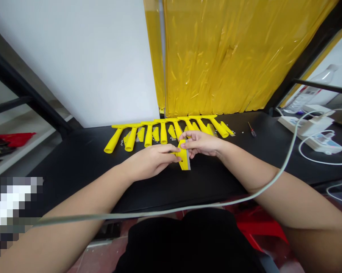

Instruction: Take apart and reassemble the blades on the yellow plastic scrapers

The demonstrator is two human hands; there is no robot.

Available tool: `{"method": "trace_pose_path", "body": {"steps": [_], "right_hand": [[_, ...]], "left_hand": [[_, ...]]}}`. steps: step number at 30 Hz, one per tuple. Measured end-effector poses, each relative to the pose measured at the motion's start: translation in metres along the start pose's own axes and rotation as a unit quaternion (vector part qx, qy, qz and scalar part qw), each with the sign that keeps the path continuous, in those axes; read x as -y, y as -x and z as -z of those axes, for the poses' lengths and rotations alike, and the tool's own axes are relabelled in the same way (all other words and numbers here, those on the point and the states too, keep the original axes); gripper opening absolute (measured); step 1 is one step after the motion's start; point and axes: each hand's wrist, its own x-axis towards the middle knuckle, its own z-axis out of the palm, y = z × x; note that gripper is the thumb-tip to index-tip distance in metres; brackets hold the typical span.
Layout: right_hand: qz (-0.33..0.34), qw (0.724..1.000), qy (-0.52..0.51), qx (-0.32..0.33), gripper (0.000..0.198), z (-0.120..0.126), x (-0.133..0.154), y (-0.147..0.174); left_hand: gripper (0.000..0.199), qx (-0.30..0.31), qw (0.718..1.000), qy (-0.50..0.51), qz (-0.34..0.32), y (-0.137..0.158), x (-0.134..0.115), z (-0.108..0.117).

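Pinching the yellow piece (183,162) is the right hand (202,143); the left hand (150,160) touches its left edge, grip unclear.

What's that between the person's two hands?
A flat yellow piece with a greyish edge strip, seen in the head view: the right hand grips it, the left hand touches its other edge.

Handles (163,132) ran in a row along far edge of table (159,193), smaller plates (141,134) between them. Screwdriver (253,133) lay right of row. Power strip (332,145) sat toward far right corner, bottle (303,99) behind. Held plate (183,158) was before row, between left hand (150,159) and right hand (203,144).
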Motion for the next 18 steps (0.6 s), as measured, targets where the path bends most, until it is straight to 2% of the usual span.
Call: {"method": "trace_pose_path", "body": {"steps": [5,14,16,18], "right_hand": [[0.002,1.0,0.003,-0.013,0.048,-0.002,-0.001,-0.002],[0.013,0.991,0.127,-0.036,0.041,-0.013,0.002,-0.002],[0.002,0.979,0.197,-0.048,0.038,-0.014,0.003,0.0],[0.021,0.949,0.303,-0.091,0.037,-0.012,0.006,0.004]], "left_hand": [[0.03,0.0,1.0,-0.013,-0.003,0.0,0.0,0.0],[0.028,0.026,0.999,0.009,0.022,0.0,0.0,0.001],[0.027,0.048,0.998,0.011,0.031,0.0,-0.001,0.001],[0.026,0.074,0.996,0.01,0.04,0.001,-0.003,0.001]]}}
